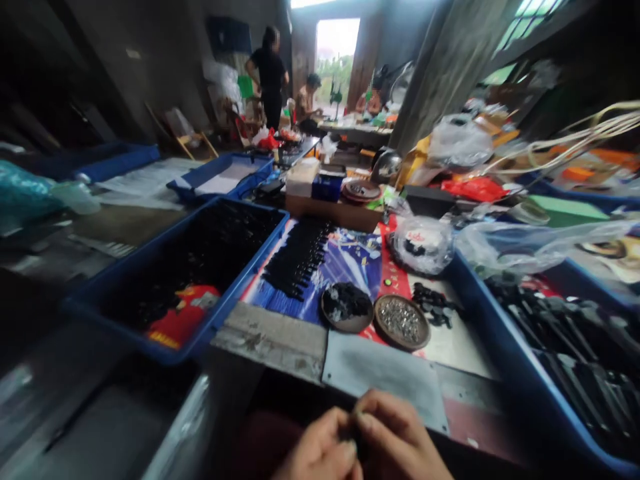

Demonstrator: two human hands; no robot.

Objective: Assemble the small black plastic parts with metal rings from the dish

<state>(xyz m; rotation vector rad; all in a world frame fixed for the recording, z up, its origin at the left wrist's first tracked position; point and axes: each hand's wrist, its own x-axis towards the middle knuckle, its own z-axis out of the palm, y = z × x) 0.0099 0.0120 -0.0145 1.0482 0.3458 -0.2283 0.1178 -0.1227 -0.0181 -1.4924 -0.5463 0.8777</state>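
At the near edge of the bench, my left hand (323, 448) and my right hand (395, 437) are together with fingertips pinched. Something small and dark seems to be between them, mostly hidden by the fingers. Just beyond my hands lies a grey metal plate (383, 377). Behind it stand a round dish of small shiny metal pieces (403, 320) and a dish of black parts (346, 303). Loose black round pieces (435, 303) lie to the right of the dishes. A row of long black parts (300, 257) is laid out on the printed sheet further back.
To the left sits a blue tray (235, 297) of black parts and a red packet. A second blue tray (510, 340), with long dark parts, stands at right. Clear plastic bags (423, 243) and boxes (333, 210) crowd the back. Several people (273, 77) are in the background.
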